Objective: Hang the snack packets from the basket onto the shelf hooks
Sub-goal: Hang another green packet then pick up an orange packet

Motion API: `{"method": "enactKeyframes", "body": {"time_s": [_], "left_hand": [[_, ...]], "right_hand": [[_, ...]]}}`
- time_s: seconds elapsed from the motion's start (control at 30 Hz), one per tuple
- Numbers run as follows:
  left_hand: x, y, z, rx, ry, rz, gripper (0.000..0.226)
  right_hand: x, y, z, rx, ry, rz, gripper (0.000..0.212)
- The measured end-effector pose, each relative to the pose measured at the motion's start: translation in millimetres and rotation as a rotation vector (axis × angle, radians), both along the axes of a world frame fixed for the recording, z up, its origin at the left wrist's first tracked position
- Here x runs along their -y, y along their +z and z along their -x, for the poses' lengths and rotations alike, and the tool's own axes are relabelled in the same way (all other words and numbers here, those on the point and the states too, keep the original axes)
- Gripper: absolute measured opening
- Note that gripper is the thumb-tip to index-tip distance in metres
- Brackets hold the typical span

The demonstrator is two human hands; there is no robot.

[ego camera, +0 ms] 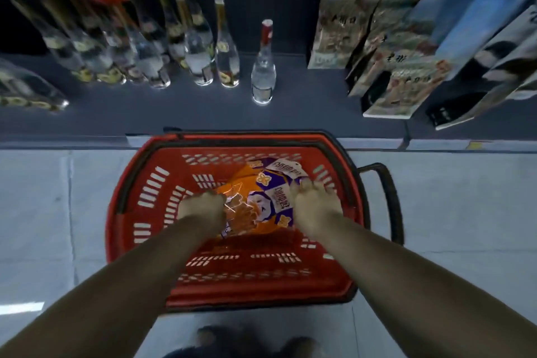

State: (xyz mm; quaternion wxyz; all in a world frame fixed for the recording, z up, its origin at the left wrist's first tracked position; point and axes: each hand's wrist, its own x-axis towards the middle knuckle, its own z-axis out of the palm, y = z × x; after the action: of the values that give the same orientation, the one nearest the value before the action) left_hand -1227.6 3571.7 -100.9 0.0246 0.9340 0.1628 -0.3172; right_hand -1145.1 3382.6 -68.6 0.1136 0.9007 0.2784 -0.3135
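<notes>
Looking down from the head camera, entries as follows.

Item one: red basket (pixel 132 206), plastic, slotted walls, standing on the pale tiled floor (pixel 35 212) just in front of the low shelf. Its black handle (pixel 389 200) is folded out to the right side.

Item two: snack packet (pixel 261 203), orange with purple and white panels and a cartoon figure, lying inside the basket near the middle, tilted with its white header toward the far right corner. More packets may lie under it; I cannot tell.

Item three: my left hand (pixel 200 208), fingers curled, gripping the packet's left edge where the foil crinkles.

Item four: my right hand (pixel 315 206), fingers bent over the packet's right edge, holding it from that side. Both forearms reach down into the basket.

Item five: dark shelf (pixel 305 107) beyond the basket. On its left, a cluster of clear glass bottles (pixel 200 52) with gold-labelled necks, upright. One clear bottle with a red cap (pixel 263 73) stands apart, to the right of the cluster.

Item six: printed bags (pixel 343 29) and boxes (pixel 406 87) on the right of the shelf, leaning together; lettering is too blurred to read.

Item seven: my shoes (pixel 215 334), dark, at the lower edge.
</notes>
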Motion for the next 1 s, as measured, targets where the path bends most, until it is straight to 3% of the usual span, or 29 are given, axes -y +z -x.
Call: {"method": "enactKeyframes", "body": {"time_s": [0.13,0.27,0.37,0.47,0.73,1.0], "left_hand": [[1,-86,-28,0.035,-0.201,-0.055,0.038],[-1,-142,-63,0.18,-0.382,-0.108,0.072],[8,-159,-76,0.261,-0.393,-0.019,0.065],[12,-166,-82,0.326,-0.306,0.109,0.061],[9,-154,-70,0.312,-0.332,0.233,0.041],[-50,-128,-43,0.676,-0.134,0.239,0.034]], "right_hand": [[-2,-95,-10,0.043,0.097,0.118,0.068],[-5,-151,-23,0.096,0.081,0.129,0.062],[-3,-176,-25,0.113,0.065,0.153,0.066],[0,-181,-23,0.121,0.038,0.165,0.068],[10,-170,-21,0.125,-0.09,0.131,0.058],[4,-165,-21,0.198,-0.324,-0.305,0.071]]}}
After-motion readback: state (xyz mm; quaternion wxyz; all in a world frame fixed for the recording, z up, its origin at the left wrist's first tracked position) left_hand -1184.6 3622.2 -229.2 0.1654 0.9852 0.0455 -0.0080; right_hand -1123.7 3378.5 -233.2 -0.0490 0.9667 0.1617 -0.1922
